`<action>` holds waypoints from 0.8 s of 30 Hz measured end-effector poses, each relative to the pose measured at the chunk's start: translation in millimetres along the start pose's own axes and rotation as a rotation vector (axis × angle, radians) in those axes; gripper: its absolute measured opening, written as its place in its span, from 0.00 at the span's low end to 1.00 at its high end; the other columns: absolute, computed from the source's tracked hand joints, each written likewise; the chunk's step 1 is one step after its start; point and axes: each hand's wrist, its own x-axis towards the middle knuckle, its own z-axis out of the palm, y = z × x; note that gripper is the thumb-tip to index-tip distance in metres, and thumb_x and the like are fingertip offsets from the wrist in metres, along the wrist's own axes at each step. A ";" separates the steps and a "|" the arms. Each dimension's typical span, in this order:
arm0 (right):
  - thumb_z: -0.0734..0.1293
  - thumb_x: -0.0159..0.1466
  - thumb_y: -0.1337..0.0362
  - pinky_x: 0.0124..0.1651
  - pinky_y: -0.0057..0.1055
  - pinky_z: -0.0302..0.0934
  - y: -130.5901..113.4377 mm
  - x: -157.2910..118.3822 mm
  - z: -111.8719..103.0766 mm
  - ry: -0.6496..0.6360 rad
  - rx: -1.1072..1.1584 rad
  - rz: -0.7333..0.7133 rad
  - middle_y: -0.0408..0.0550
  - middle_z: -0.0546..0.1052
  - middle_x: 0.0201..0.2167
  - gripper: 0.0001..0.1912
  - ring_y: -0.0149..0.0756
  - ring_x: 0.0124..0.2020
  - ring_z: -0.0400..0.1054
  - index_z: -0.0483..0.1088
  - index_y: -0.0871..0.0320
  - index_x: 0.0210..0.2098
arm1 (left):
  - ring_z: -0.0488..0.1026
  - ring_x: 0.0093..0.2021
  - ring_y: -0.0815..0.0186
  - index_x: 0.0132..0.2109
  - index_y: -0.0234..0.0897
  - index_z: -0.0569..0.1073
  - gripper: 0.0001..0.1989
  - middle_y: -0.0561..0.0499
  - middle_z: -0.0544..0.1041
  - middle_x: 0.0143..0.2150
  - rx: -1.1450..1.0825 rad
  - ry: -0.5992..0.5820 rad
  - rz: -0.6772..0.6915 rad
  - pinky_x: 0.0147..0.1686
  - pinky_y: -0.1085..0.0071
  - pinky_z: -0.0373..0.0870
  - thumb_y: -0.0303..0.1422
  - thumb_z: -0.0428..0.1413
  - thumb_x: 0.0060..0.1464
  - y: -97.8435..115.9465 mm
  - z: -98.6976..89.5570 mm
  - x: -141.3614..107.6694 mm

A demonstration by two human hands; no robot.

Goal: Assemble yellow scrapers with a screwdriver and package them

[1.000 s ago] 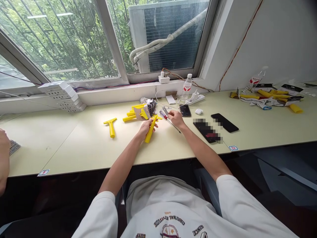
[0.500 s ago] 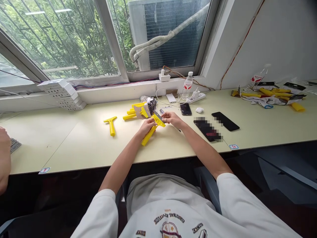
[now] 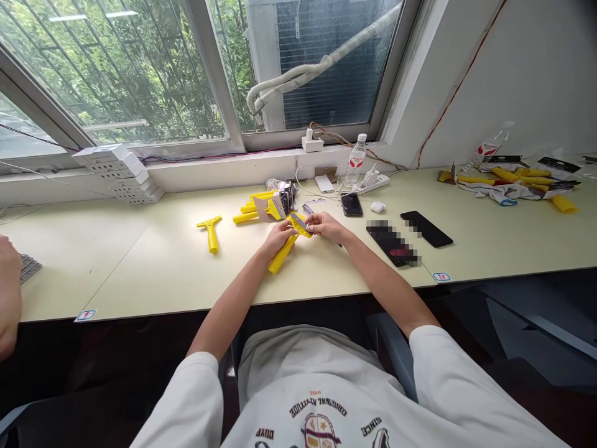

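In the middle of the table, my left hand (image 3: pixel 278 239) grips a yellow scraper (image 3: pixel 282 254) just below its wide head, the handle slanting toward me. A flat grey metal blade (image 3: pixel 300 224) lies over the head, and my right hand (image 3: pixel 324 225) pinches its right end with closed fingertips. Part of the head is hidden by my fingers. Just behind are several more yellow scrapers (image 3: pixel 249 211) in a heap with a brown piece of card (image 3: pixel 266 210). By my right fingers lies a screwdriver-like tool (image 3: pixel 308 210), mostly covered. To the left rests a single yellow scraper handle (image 3: pixel 212 236).
Phones (image 3: pixel 351 205) and dark slabs (image 3: pixel 426 228) lie right, near a white earbud case (image 3: pixel 377 206). A water bottle (image 3: pixel 356 160) and power strip (image 3: pixel 373 182) stand behind. Yellow scrapers and gloves (image 3: pixel 494 190) are piled far right. Another person's arm (image 3: pixel 8 292) is at the left edge.
The blade has shifted from the head's upper side to lie over the head, with my right hand still at its end. My left hand keeps its hold on the scraper.
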 end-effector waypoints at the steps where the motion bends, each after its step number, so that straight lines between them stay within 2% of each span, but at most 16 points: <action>1: 0.81 0.55 0.54 0.32 0.29 0.56 -0.4 -0.7 1.6 -0.011 -0.014 0.012 0.45 0.82 0.31 0.22 0.34 0.31 0.71 0.79 0.57 0.44 | 0.74 0.28 0.68 0.52 0.38 0.82 0.20 0.48 0.83 0.41 -0.001 0.004 -0.002 0.26 0.73 0.71 0.34 0.70 0.52 -0.2 0.2 -0.1; 7: 0.79 0.55 0.54 0.33 0.30 0.56 -6.8 -3.1 9.7 -0.023 -0.095 0.010 0.44 0.81 0.32 0.16 0.31 0.31 0.66 0.81 0.58 0.38 | 0.75 0.29 0.68 0.54 0.38 0.82 0.22 0.47 0.84 0.44 0.005 -0.001 0.012 0.27 0.73 0.72 0.35 0.71 0.52 -1.7 1.8 -1.1; 13: 0.76 0.54 0.60 0.35 0.32 0.59 -11.6 -4.4 13.8 -0.083 -0.124 0.017 0.45 0.81 0.30 0.09 0.33 0.30 0.67 0.79 0.58 0.33 | 0.76 0.30 0.67 0.52 0.36 0.82 0.19 0.46 0.84 0.46 0.039 -0.002 0.023 0.29 0.71 0.75 0.38 0.71 0.55 -1.4 2.2 -1.8; 18: 0.75 0.53 0.62 0.39 0.33 0.63 -7.2 -2.2 14.2 -0.108 -0.123 0.018 0.43 0.78 0.28 0.07 0.34 0.31 0.69 0.77 0.56 0.30 | 0.75 0.30 0.67 0.49 0.36 0.83 0.17 0.47 0.83 0.42 0.088 0.013 0.014 0.29 0.71 0.74 0.41 0.71 0.57 1.0 4.3 -3.7; 24: 0.72 0.54 0.61 0.36 0.32 0.60 -8.2 -3.1 14.3 -0.153 -0.173 -0.003 0.42 0.75 0.26 0.05 0.34 0.29 0.66 0.75 0.56 0.27 | 0.73 0.28 0.67 0.46 0.36 0.82 0.16 0.48 0.81 0.38 0.144 0.038 -0.005 0.26 0.70 0.72 0.42 0.71 0.58 2.8 8.1 -6.1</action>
